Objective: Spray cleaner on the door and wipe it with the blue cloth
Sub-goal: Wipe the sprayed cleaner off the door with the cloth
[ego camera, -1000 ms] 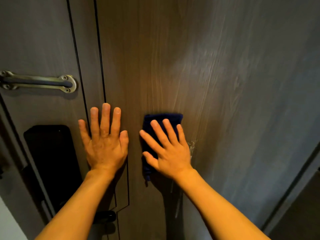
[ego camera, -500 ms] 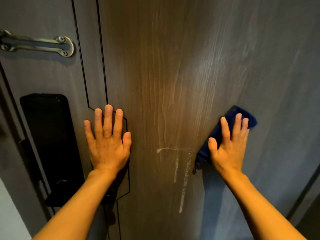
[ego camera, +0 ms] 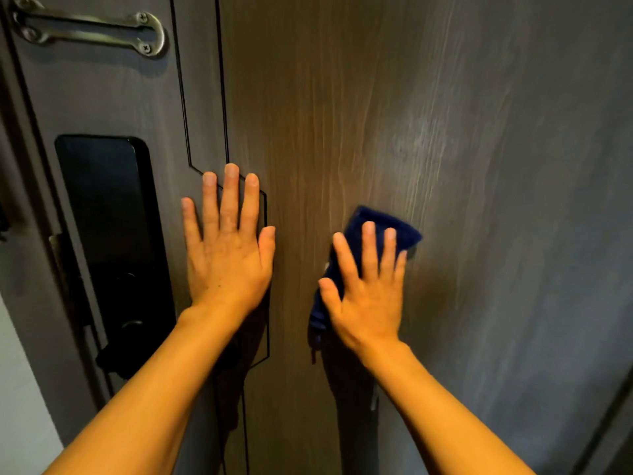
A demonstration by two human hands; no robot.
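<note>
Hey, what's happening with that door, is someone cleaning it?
Yes. A person is wiping a dark wood-grain door. The right hand presses a folded blue cloth flat against the panel, palm open with fingers spread over it. The left hand lies flat on the door, beside the black lock plate. Faint streaks show on the wood above and to the right of the cloth. No spray bottle is in view.
</note>
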